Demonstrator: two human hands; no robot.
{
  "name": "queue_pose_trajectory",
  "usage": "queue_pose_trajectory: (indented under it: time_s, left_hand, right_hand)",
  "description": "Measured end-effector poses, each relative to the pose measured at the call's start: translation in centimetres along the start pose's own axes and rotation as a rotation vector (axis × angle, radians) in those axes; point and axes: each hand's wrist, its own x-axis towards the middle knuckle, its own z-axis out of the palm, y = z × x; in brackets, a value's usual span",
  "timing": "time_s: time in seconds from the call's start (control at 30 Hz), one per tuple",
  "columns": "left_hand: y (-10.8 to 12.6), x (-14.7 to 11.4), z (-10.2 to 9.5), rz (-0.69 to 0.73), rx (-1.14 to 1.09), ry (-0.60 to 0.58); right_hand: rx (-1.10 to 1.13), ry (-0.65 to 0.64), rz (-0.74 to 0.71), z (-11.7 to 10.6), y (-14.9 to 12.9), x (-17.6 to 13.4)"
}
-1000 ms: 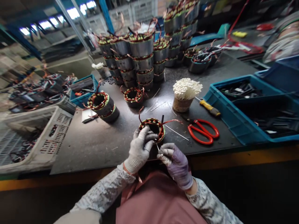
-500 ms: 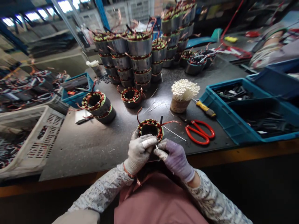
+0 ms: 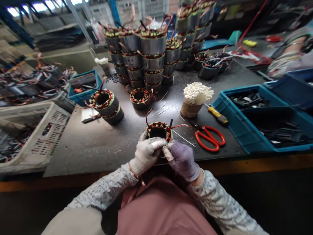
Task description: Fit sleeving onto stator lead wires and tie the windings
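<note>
A motor stator (image 3: 159, 125), a ring with copper windings and yellow-green insulation, stands near the table's front edge. A reddish wire and a short black sleeve stick up from its rim. My left hand (image 3: 147, 152), in a white glove, is closed around the stator's near left side. Pressed against the near right rim, my right hand (image 3: 183, 160) in a purple glove has its fingers pinched beside the left fingertips. What lies in that pinch is hidden. Just right of the stator lies a thin white stick (image 3: 184, 138), and beyond it red-handled scissors (image 3: 210, 138).
A cup (image 3: 190, 109) full of white sticks and a yellow screwdriver (image 3: 217, 114) stand near blue bins (image 3: 234, 130) of black parts. More stators (image 3: 153, 44) are stacked behind. A white crate (image 3: 49, 130) sits left. Another person's gloved hand (image 3: 281, 62) is at far right.
My right hand has come closer to the left fingertips and its fingers have tightened. The white bit seen at them earlier is now hidden. The view has shifted slightly.
</note>
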Motion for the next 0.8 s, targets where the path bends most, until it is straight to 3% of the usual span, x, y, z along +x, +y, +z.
queue_pose_trajectory:
  time_s: [0.1, 0.17, 0.23, 0.33, 0.4, 0.43, 0.53, 0.6, 0.67, 0.73, 0.8]
  left_hand:
    - [0.4, 0.4, -0.8, -0.013, 0.074, -0.162]
    - [0.7, 1.1, -1.1, -0.075, 0.181, -0.283]
    - [1.0, 1.8, -1.3, -0.142, 0.282, -0.397]
    - [1.0, 2.9, -1.2, -0.141, 0.332, -0.502]
    - [0.9, 3.3, -1.0, -0.102, 0.309, -0.524]
    - [0.8, 3.4, -0.8, -0.090, 0.297, -0.527]
    - [0.7, 3.3, -0.9, -0.077, 0.255, -0.519]
    - [0.8, 2.7, -1.9, -0.046, 0.221, -0.492]
    - [1.4, 1.9, -3.7, -0.062, 0.250, -0.421]
    - [2.3, 1.2, -5.6, -0.158, 0.313, -0.372]
    - [3.2, 0.7, -6.8, -0.292, 0.341, -0.442]
  right_hand:
    - [0.063, 0.007, -0.149, -1.7, 0.0, 0.3]
    - [0.207, 0.013, -0.092, -2.4, -0.5, 0.0]
    - [0.542, -0.043, 0.170, -2.7, -1.3, -0.9]
    - [1.162, -0.226, 0.726, -2.9, -2.6, -1.8]
    - [1.383, -0.229, 0.933, -2.7, -2.9, -0.6]
    - [1.416, -0.195, 0.958, -2.5, -2.7, 0.7]
    - [1.250, -0.030, 0.875, -1.2, -1.3, 5.4]
    - [1.095, 0.046, 0.820, -0.4, -0.2, 7.0]
    - [0.988, 0.120, 0.783, -0.1, 0.6, 5.8]
    - [0.829, 0.202, 0.695, -0.2, 0.8, 2.6]
    - [0.587, 0.203, 0.490, -0.1, 0.2, -0.8]
